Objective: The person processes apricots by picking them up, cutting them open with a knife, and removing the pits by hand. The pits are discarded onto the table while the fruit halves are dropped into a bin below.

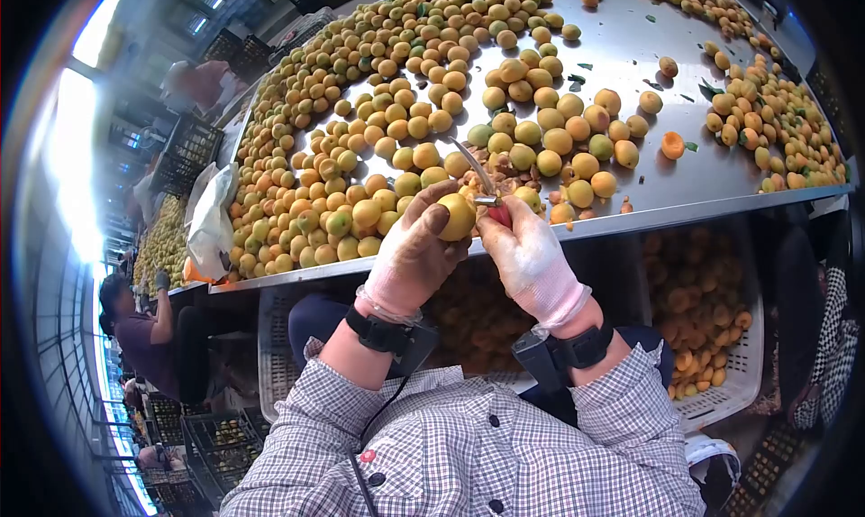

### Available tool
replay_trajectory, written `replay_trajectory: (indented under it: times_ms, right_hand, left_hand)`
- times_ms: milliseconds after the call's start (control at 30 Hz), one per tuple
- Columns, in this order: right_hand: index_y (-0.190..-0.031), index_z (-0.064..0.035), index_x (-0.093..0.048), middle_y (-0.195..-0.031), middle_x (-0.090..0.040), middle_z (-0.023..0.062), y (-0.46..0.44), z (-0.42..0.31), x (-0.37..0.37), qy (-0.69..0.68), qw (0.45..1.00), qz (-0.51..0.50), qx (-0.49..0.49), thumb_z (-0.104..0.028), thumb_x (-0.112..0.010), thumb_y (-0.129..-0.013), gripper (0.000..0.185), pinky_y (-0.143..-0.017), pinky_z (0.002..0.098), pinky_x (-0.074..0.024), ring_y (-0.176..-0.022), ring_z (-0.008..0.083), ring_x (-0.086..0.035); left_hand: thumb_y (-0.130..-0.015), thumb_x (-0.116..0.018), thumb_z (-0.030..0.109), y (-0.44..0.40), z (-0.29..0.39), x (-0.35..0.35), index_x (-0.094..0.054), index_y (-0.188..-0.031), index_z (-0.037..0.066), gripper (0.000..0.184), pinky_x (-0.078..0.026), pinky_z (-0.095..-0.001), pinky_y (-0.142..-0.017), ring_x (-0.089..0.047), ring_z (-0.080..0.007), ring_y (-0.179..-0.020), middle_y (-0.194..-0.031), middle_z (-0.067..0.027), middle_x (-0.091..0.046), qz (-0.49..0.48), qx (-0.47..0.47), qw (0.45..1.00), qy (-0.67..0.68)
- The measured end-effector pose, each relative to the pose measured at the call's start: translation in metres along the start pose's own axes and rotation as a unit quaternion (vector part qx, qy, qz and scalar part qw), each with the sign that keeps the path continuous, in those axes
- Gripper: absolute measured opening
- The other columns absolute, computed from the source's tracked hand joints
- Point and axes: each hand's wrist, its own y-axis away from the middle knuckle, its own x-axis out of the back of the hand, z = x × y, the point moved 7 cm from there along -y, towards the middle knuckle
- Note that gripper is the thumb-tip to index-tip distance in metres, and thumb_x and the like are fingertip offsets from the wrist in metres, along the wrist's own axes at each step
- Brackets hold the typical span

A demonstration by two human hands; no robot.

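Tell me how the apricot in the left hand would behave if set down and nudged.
The apricot would probably roll: it is rounded, and the metal table looks smooth. Likely light, too: it fits in the left hand. Its flesh is probably soft, judging by the opened apricot.

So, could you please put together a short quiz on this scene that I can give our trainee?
1. Multiple choice: what does the right hand hold?
(a) a spoon
(b) a knife
(c) a brush

2. True or false: the white crate below the table, toward the right of the picture, contains fruit.

3. Short answer: which hand grips a yellow fruit?

Key:
1. b
2. True
3. The left hand
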Motion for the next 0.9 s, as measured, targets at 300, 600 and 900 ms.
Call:
replay_trajectory:
  times_ms: [300,600,900]
  right_hand:
    - [-0.104,0.0036,-0.055,-0.076,-0.062,0.0129,0.009,0.002,-0.014,0.104,0.993,-0.013,0.049,-0.011,-0.057,-0.095,0.017,-0.064,0.0330,-0.0481,-0.070,0.0199,-0.062]
    - [-0.106,0.0009,-0.052,-0.080,-0.064,0.0277,0.017,-0.004,-0.026,0.168,0.982,0.023,0.079,-0.013,-0.059,-0.092,0.021,-0.070,0.0511,-0.0514,-0.081,0.0464,-0.064]
    - [-0.107,0.0025,-0.050,-0.081,-0.064,0.0288,0.015,-0.004,-0.030,0.173,0.983,0.014,0.060,-0.012,-0.058,-0.090,0.023,-0.071,0.0525,-0.0506,-0.084,0.0478,-0.063]
  left_hand:
    - [-0.092,-0.068,0.028,0.002,-0.001,0.005,-0.037,-0.145,0.002,0.067,-0.044,-0.0344,-0.098,-0.053,-0.0217,-0.120,-0.135,-0.0109,-0.052,-0.057,-0.031,0.997,-0.037]
    - [-0.089,-0.073,0.032,0.009,-0.002,0.009,-0.035,-0.146,-0.004,0.077,-0.043,-0.0354,-0.104,-0.052,-0.0231,-0.125,-0.136,-0.0128,-0.051,-0.076,-0.034,0.996,0.014]
    - [-0.087,-0.077,0.025,0.012,0.007,0.004,-0.038,-0.143,-0.004,0.074,-0.044,-0.0347,-0.105,-0.054,-0.0216,-0.121,-0.131,-0.0128,-0.054,-0.066,-0.047,0.997,-0.003]
